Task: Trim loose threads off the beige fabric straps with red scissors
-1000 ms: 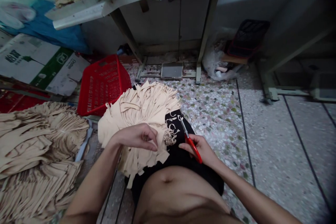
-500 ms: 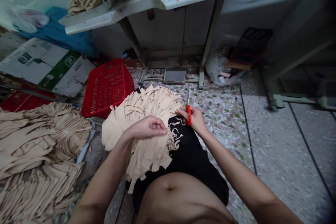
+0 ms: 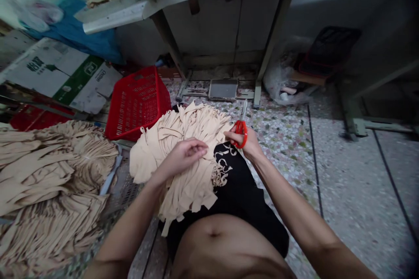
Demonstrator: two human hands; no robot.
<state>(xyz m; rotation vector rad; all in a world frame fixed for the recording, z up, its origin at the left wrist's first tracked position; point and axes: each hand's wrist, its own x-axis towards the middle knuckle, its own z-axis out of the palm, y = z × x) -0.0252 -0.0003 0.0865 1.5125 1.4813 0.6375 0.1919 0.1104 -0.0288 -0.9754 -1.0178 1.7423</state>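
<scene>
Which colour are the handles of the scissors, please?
Red-orange; the handles show best in the head view.

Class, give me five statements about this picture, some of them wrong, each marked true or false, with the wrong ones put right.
1. The right hand holds metal scissors with red handles. True.

2. The scissors point back toward the black clothing on the lap. False: they point away from it.

3. A loose heap of beige fabric strips lies partly over the black clothing. True.

4. The left hand is also on the scissors. False: it is over the beige strips, fingers curled, apart from the scissors.

5. The red plastic basket with slotted walls stands to the right of the scissors. False: it is on the left, beyond the heap.
</scene>
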